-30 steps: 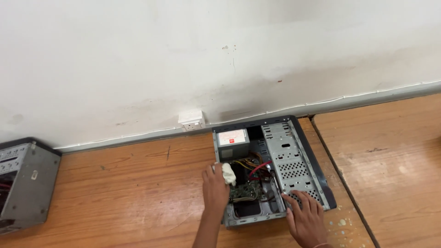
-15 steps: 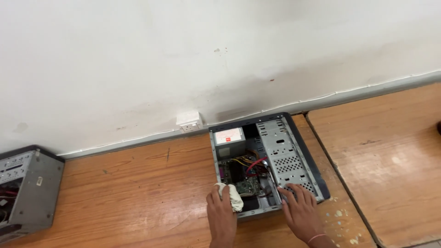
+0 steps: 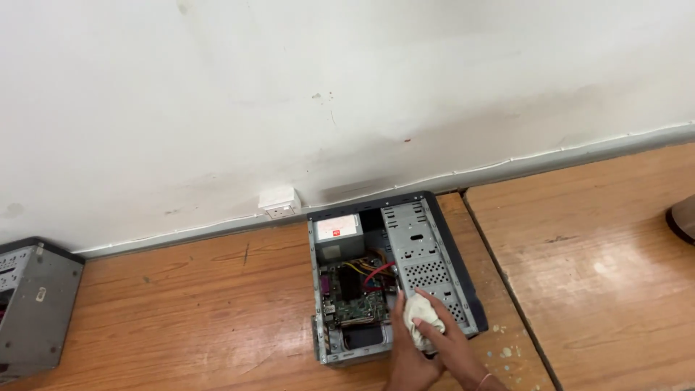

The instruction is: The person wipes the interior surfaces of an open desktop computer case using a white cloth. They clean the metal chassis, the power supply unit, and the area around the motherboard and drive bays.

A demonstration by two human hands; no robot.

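Observation:
An open grey computer case (image 3: 427,253) lies on its side on a wooden table, against the wall. Inside it are a power supply (image 3: 337,230) with a white and red label, a green motherboard (image 3: 355,297), and red and yellow cables. My left hand (image 3: 404,355) and my right hand (image 3: 452,344) meet at the case's near right corner, over the perforated drive bay. Both grip a crumpled white cloth (image 3: 420,313) pressed against the metal. A thin bracelet circles my right wrist.
A second grey computer case (image 3: 32,311) sits at the left edge. A white wall socket (image 3: 279,204) is mounted just behind the open case. A seam (image 3: 507,289) separates this table from the one on the right, where a dark object (image 3: 682,217) pokes in.
My left hand has carried the cloth from the case's middle right to the drive bay. My right hand has come over and taken hold of the cloth too. The camera moved closer.

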